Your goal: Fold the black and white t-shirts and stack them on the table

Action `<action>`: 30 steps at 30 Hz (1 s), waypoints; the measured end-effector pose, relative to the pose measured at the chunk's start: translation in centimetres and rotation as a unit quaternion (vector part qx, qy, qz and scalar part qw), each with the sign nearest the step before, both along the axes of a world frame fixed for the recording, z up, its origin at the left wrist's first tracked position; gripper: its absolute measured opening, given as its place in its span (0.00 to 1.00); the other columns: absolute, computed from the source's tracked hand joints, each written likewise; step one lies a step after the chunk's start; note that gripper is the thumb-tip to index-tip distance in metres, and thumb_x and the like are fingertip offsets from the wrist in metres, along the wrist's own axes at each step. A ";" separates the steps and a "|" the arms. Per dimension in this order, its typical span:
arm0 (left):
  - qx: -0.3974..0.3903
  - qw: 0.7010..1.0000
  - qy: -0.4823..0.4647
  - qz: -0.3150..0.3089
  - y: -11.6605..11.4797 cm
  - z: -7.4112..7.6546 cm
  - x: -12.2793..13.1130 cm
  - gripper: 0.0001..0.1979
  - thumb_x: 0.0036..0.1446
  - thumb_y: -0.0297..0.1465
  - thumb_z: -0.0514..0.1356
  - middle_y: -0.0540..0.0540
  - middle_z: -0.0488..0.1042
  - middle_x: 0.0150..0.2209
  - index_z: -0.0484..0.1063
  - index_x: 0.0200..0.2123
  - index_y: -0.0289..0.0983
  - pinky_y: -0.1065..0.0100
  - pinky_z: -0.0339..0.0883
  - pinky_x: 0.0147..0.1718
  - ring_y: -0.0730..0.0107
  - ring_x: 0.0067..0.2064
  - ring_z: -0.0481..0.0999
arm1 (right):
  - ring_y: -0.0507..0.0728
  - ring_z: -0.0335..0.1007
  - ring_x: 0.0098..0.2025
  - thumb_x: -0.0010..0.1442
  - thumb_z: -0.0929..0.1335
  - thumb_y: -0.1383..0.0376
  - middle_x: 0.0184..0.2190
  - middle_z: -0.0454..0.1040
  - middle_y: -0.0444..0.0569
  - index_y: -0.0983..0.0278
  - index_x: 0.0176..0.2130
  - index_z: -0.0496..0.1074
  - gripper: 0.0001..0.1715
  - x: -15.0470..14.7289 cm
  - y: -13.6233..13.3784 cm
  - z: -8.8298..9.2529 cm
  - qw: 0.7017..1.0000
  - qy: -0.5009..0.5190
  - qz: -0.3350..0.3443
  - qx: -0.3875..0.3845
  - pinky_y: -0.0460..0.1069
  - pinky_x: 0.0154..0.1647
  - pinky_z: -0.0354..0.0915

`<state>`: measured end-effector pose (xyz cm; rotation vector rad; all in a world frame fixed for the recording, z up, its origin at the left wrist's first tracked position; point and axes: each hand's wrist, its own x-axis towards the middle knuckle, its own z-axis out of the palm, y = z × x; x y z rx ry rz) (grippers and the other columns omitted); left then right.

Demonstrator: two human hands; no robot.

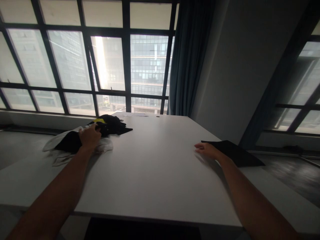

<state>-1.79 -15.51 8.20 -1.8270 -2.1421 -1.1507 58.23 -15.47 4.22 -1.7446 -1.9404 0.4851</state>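
Note:
On the left of the white table (pixel 150 173) lies a heap of crumpled clothes, with black cloth (pixel 113 124), white cloth (pixel 105 145) and a small yellow patch (pixel 100 120). My left hand (pixel 90 136) reaches into this heap, its fingers curled on the black cloth; the fingertips are partly hidden. Over at the right side, my right hand (pixel 207 150) hovers at or just above the tabletop with fingers stretched out and nothing in them. Beside and partly behind it is a flat black piece, apparently folded cloth (pixel 237 153), near the table's right edge.
Papers (pixel 136 114) lie at the table's far end near a small dark round spot (pixel 157 116). Beyond stand a wide window with dark frames (pixel 127 66), a blue curtain (pixel 187 60) and a grey pillar (pixel 232 66). Something dark (pixel 140 230) sits below the near edge.

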 end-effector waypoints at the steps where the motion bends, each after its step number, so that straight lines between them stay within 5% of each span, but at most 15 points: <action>1: -0.005 1.000 -0.002 -0.019 0.2 -0.3 1.8 0.18 0.64 0.33 0.48 0.39 0.77 0.45 0.68 0.51 0.32 0.51 0.64 0.51 0.49 0.50 0.72 | 0.65 0.76 0.49 0.54 0.71 0.63 0.49 0.78 0.57 0.61 0.47 0.77 0.19 -0.5 0.0 0.0 1.000 -0.007 0.004 0.001 0.60 0.54 0.70; 4: -0.051 0.985 -0.006 -0.166 -0.1 -2.2 8.7 0.16 0.60 0.31 0.52 0.44 0.79 0.47 0.72 0.50 0.37 0.60 0.66 0.52 0.58 0.50 0.75 | 0.65 0.75 0.49 0.56 0.69 0.63 0.50 0.77 0.57 0.61 0.48 0.77 0.19 -2.2 0.1 0.0 0.999 -0.035 0.020 0.009 0.59 0.54 0.69; 5: -0.086 0.958 -0.010 -0.273 -0.6 -3.0 11.1 0.17 0.60 0.30 0.52 0.44 0.79 0.48 0.73 0.50 0.38 0.62 0.66 0.53 0.60 0.50 0.76 | 0.64 0.75 0.49 0.56 0.69 0.64 0.50 0.77 0.56 0.61 0.48 0.77 0.19 -2.9 0.1 0.0 0.999 -0.044 0.029 0.013 0.58 0.54 0.69; 9: -0.194 0.756 -0.041 -0.624 -4.3 -5.3 18.3 0.16 0.60 0.34 0.57 0.43 0.77 0.54 0.73 0.50 0.40 0.61 0.64 0.57 0.59 0.55 0.74 | 0.64 0.73 0.53 0.57 0.68 0.64 0.52 0.76 0.55 0.63 0.53 0.75 0.24 -6.1 -0.5 -0.1 0.994 -0.075 0.062 0.045 0.57 0.57 0.66; 11: -0.233 0.660 -0.069 -0.711 -5.8 -5.4 19.6 0.15 0.60 0.38 0.60 0.41 0.77 0.54 0.74 0.48 0.39 0.60 0.65 0.55 0.57 0.55 0.74 | 0.62 0.69 0.57 0.57 0.66 0.66 0.56 0.73 0.53 0.63 0.57 0.72 0.28 -7.9 -1.0 -0.2 0.988 -0.090 0.094 0.080 0.56 0.61 0.62; 13: -0.253 0.629 -0.077 -0.731 -6.3 -4.9 19.5 0.17 0.59 0.43 0.61 0.40 0.79 0.49 0.74 0.45 0.37 0.60 0.69 0.50 0.56 0.51 0.77 | 0.61 0.64 0.62 0.56 0.66 0.68 0.61 0.69 0.51 0.63 0.61 0.68 0.32 -9.6 -1.4 -0.4 0.980 -0.097 0.135 0.106 0.55 0.66 0.56; 15: -0.236 0.679 -0.051 -0.694 -5.6 -4.0 18.1 0.20 0.58 0.46 0.60 0.41 0.80 0.44 0.74 0.43 0.36 0.62 0.71 0.44 0.58 0.44 0.78 | 0.60 0.60 0.65 0.56 0.66 0.69 0.64 0.65 0.50 0.62 0.62 0.66 0.34 -10.8 -1.6 -0.7 0.978 -0.100 0.155 0.102 0.54 0.67 0.53; 19: -0.158 0.835 0.058 -0.523 -2.3 -2.5 13.5 0.19 0.60 0.45 0.55 0.45 0.79 0.38 0.74 0.44 0.37 0.65 0.69 0.39 0.62 0.37 0.77 | 0.63 0.63 0.63 0.59 0.68 0.60 0.63 0.65 0.52 0.61 0.63 0.65 0.34 -11.5 -1.5 -1.4 0.984 -0.120 0.118 0.058 0.55 0.65 0.56; 22: -0.114 0.909 0.098 -0.389 -0.2 -2.3 10.3 0.20 0.61 0.45 0.51 0.46 0.79 0.36 0.75 0.44 0.39 0.64 0.68 0.39 0.61 0.37 0.76 | 0.63 0.65 0.60 0.61 0.68 0.57 0.61 0.68 0.53 0.61 0.62 0.67 0.32 -11.0 -1.2 -1.7 0.983 -0.146 0.100 0.055 0.55 0.62 0.59; 26: -0.058 0.954 0.086 -0.281 0.7 -2.6 8.6 0.22 0.61 0.47 0.49 0.45 0.79 0.36 0.75 0.43 0.40 0.63 0.68 0.42 0.60 0.38 0.76 | 0.62 0.67 0.56 0.63 0.65 0.58 0.55 0.72 0.52 0.61 0.53 0.75 0.21 -11.1 -0.8 -1.9 0.978 -0.183 0.076 0.063 0.54 0.58 0.60; 30: -0.076 0.934 0.063 -0.344 0.3 -1.8 8.9 0.23 0.59 0.48 0.51 0.45 0.80 0.38 0.76 0.43 0.39 0.64 0.69 0.43 0.61 0.39 0.76 | 0.63 0.65 0.56 0.65 0.63 0.61 0.53 0.72 0.54 0.62 0.52 0.75 0.19 -12.1 -0.4 -2.4 0.976 -0.202 0.023 0.072 0.55 0.57 0.60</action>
